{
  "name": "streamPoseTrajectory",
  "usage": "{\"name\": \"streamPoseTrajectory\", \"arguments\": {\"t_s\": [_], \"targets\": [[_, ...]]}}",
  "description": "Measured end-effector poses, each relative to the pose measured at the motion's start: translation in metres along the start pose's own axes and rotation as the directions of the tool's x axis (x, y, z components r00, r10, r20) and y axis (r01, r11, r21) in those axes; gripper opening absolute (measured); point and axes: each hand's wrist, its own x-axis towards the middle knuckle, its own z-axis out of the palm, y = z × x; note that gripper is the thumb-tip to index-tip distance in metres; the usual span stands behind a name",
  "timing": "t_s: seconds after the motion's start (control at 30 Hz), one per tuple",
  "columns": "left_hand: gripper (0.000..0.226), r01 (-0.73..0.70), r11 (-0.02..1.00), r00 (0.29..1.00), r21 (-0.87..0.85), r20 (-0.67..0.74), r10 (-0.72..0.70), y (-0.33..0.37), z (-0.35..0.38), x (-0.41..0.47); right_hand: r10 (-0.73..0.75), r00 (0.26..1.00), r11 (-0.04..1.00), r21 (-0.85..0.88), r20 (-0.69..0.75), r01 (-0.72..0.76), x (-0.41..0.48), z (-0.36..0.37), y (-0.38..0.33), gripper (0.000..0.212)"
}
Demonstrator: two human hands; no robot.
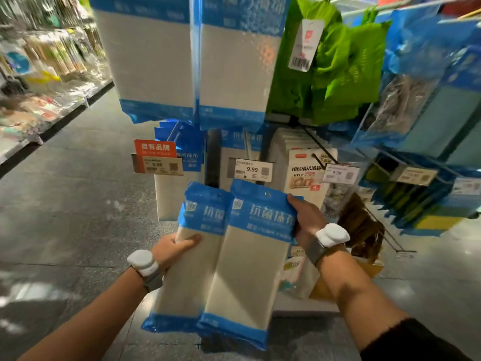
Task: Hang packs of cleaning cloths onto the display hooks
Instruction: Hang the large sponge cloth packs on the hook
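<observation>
A: The right hand (pixel 305 217), what has it got?
B: It grips the upper right corner of the front pack (pixel 250 269), blue header up. The left hand (pixel 174 247) holds the second pack (pixel 187 269) at its side, thumb across the front. Both packs are just below the middle price tag (pixel 253 170), the front one overlapping the other.
A: Is either on a hook yet?
B: No. Both are clear of the rack, and the punched hole (pixel 266 195) in the front pack's header is free, below the tag.
A: So what's done?
B: Similar blue-topped packs (pixel 191 152) hang behind that tag and to its left, behind the orange-topped tag (pixel 156 160). How many belong to this job, I cannot tell.
A: And what's left?
B: These two, I'd judge. The hook rod (pixel 247 145) behind the tag looks the likely target; the header must rise to the tag's level, then slide on past it.
A: Anything around?
B: Larger blue-and-white packs (pixel 156 61) above the tag, green bags (pixel 333 69) up and right of it.
</observation>
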Motion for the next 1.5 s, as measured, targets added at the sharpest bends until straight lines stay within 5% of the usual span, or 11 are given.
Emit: {"name": "streamPoseTrajectory", "arguments": {"t_s": [0.17, 0.33, 0.43, 0.57, 0.9, 1.07, 1.5], "targets": [[0.035, -0.041, 0.976, 0.999, 0.212, 0.032, 0.035, -0.007, -0.019, 0.000, -0.207, 0.973, 0.917, -0.367, -0.106, 0.155, -0.009, -0.017, -0.022, 0.029], [0.043, -0.209, 0.845, 0.952, 0.493, 0.301, 0.060, 0.003, -0.013, -0.010, -0.339, 0.941, 0.751, -0.607, -0.018, 0.259, -0.010, -0.019, -0.027, 0.032], [0.033, -0.401, 0.702, 0.879, 0.588, 0.464, 0.113, 0.032, 0.019, -0.026, -0.325, 0.945, 0.758, -0.585, 0.043, 0.288, -0.012, -0.014, -0.033, 0.032], [0.058, -0.522, 0.662, 0.822, 0.538, 0.524, 0.222, 0.069, 0.052, -0.038, -0.281, 0.959, 0.842, -0.469, 0.040, 0.266, -0.018, 0.004, -0.038, 0.030], [0.121, -0.610, 0.547, 0.788, 0.574, 0.366, 0.495, 0.108, 0.048, -0.045, -0.170, 0.974, 0.946, -0.252, 0.150, 0.203, -0.009, 0.035, -0.063, 0.027], [0.121, -0.579, 0.560, 0.805, 0.593, 0.306, 0.509, 0.109, 0.037, -0.029, -0.275, 0.946, 0.904, -0.289, 0.174, 0.316, -0.011, 0.048, -0.067, 0.028], [0.112, -0.601, 0.530, 0.792, 0.598, 0.356, 0.497, 0.112, 0.017, -0.003, -0.224, 0.973, 0.931, -0.283, 0.056, 0.231, 0.013, 0.055, -0.060, 0.032]]}}
